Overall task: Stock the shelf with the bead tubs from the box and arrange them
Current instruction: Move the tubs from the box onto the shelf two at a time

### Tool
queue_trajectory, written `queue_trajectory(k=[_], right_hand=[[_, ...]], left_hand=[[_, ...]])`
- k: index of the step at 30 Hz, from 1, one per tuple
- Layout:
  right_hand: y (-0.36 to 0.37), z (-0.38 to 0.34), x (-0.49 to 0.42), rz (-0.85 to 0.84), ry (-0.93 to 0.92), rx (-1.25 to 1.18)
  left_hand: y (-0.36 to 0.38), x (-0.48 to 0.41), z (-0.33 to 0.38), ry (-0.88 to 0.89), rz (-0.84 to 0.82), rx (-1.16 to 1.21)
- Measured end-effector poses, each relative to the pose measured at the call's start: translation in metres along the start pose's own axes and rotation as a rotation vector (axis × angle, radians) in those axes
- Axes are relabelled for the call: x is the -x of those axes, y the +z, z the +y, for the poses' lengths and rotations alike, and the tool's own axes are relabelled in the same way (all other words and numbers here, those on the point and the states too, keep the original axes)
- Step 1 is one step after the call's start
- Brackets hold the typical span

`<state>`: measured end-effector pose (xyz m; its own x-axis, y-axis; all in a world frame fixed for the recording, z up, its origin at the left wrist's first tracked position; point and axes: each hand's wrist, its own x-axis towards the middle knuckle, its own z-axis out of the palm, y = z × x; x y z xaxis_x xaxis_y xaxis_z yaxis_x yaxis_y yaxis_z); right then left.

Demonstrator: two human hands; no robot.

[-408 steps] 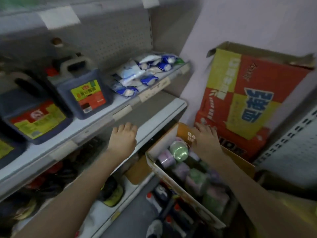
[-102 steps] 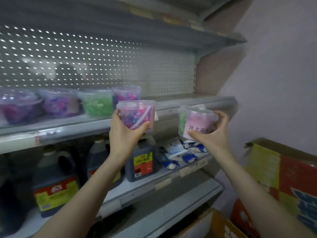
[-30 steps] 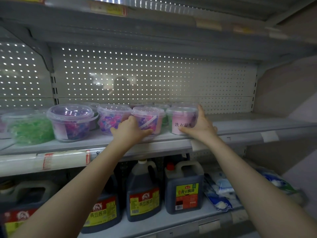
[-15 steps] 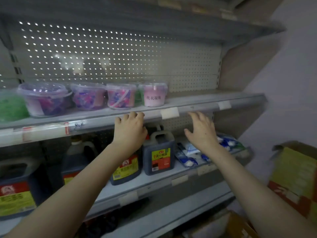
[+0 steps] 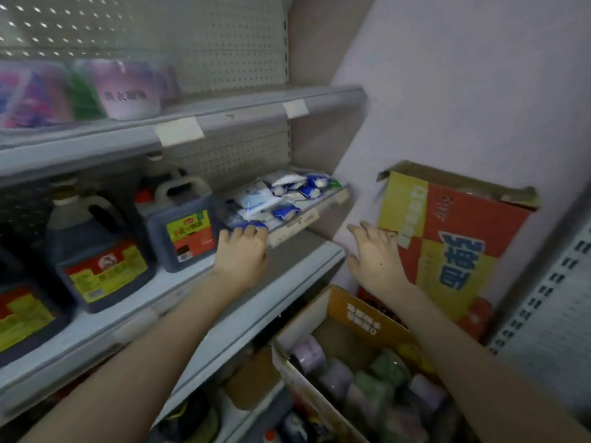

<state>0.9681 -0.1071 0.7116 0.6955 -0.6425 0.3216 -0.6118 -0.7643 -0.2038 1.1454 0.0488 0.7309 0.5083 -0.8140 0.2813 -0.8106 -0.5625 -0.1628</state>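
Observation:
An open cardboard box [image 5: 364, 318] sits at the lower right with several pale purple and green bead tubs [image 5: 361, 382] lying inside. More bead tubs [image 5: 128, 91] stand in a blurred row on the upper shelf [image 5: 224, 123] at the top left. My left hand [image 5: 243, 254] hovers empty, fingers relaxed, in front of the middle shelf. My right hand [image 5: 377, 254] is spread and empty above the far end of the box. Neither hand touches a tub.
Dark sauce jugs [image 5: 182, 225] and blue-white packets [image 5: 278, 199] fill the middle shelf. A red and yellow carton [image 5: 447, 244] leans on the wall behind the box. A perforated panel [image 5: 543, 330] stands at the right. Bottles sit on the floor below.
Both hands have dropped from the upper shelf edge toward the box, empty. The view has swung down and right, bringing the box of tubs into sight.

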Motion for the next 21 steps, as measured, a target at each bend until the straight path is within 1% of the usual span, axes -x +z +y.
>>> queue_trajectory(k=[4, 10, 15, 17, 21], right_hand=[[0.022, 0.038, 0.024, -0.028, 0.128, 0.008], [0.053, 0.079, 0.052, -0.071, 0.368, 0.010], [0.088, 0.113, 0.077, -0.098, 0.564, -0.066], [0.103, 0.125, 0.087, -0.105, 0.657, -0.092], [0.131, 0.136, 0.105, -0.076, 0.835, -0.208]], left_hand=[[0.036, -0.012, 0.038, 0.119, -0.104, 0.027], [0.083, -0.035, 0.084, 0.307, -0.147, 0.061], [0.129, -0.052, 0.118, 0.437, -0.200, 0.103], [0.147, -0.056, 0.128, 0.491, -0.216, 0.161], [0.184, -0.065, 0.147, 0.571, -0.311, 0.282]])
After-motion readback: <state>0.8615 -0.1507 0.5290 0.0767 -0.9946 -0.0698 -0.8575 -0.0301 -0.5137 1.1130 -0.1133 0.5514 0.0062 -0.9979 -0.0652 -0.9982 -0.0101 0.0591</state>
